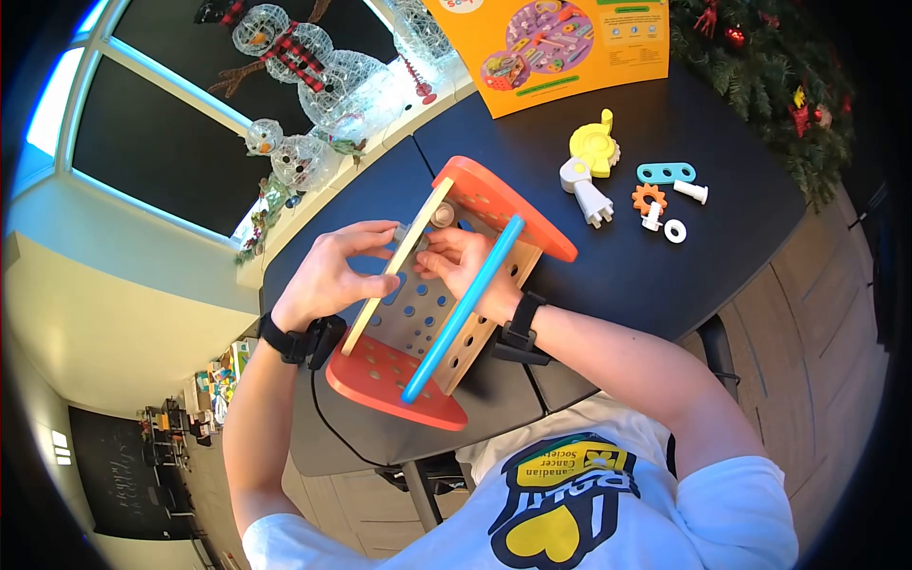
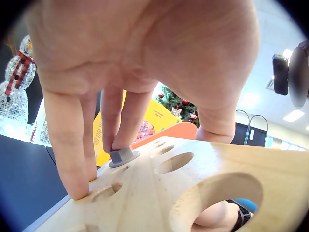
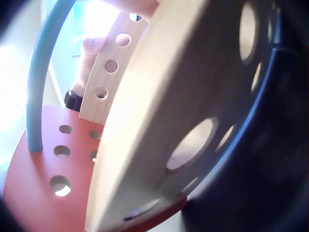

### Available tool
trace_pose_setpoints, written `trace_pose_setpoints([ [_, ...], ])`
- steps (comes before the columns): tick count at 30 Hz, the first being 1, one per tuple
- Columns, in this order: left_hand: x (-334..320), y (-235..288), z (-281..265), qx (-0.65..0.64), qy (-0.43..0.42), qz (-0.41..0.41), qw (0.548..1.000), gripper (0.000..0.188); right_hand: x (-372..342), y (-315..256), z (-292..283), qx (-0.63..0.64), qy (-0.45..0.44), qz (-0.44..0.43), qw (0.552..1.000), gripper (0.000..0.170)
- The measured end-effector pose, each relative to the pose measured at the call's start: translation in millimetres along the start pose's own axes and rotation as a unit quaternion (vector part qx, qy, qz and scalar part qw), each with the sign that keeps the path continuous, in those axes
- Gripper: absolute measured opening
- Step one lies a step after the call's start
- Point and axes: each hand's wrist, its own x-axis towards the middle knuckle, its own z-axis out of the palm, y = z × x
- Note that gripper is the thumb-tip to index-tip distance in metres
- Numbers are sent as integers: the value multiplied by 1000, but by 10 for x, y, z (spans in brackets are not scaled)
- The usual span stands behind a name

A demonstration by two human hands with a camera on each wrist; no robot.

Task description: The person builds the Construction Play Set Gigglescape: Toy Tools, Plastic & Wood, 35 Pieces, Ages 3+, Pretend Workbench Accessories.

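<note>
A toy toolbox has red end panels (image 1: 394, 385), a blue rod handle (image 1: 465, 309) and pale wooden sides full of holes. My left hand (image 1: 328, 275) straddles the far wooden side (image 1: 359, 328), thumb on its top edge. Two of its fingertips pinch a grey flanged hex piece (image 2: 122, 157) against the outer face; another fingertip presses the wood. From inside the box, my right hand (image 1: 465, 266) reaches to the same side, its curled fingers and thumb at a small grey piece (image 1: 421, 244), mostly hidden by them. A round beige piece (image 1: 442, 215) shows close by.
On the dark table (image 1: 703, 275) lie a yellow toy piece (image 1: 595, 147), a grey-white claw-shaped piece (image 1: 586, 193), a turquoise three-hole strip (image 1: 665, 173), an orange gear (image 1: 649, 198), white bolts (image 1: 691, 192) and a white ring (image 1: 674, 231). An orange printed box (image 1: 560, 57) stands behind.
</note>
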Motion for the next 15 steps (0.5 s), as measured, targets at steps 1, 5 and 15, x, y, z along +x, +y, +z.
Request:
trace_pose_setpoints([
  [1, 4, -28, 0, 0, 0, 2, 1000, 68, -43, -150, 6, -35, -1, 20, 999, 32],
  [5, 1, 35, -2, -9, -1, -10, 1000, 67, -11, -165, -6, -143, -15, 50, 988, 33],
  [15, 12, 39, -16, -28, -23, -25, 999, 67, 51, -49, -7, -61, -1, 29, 998, 31],
])
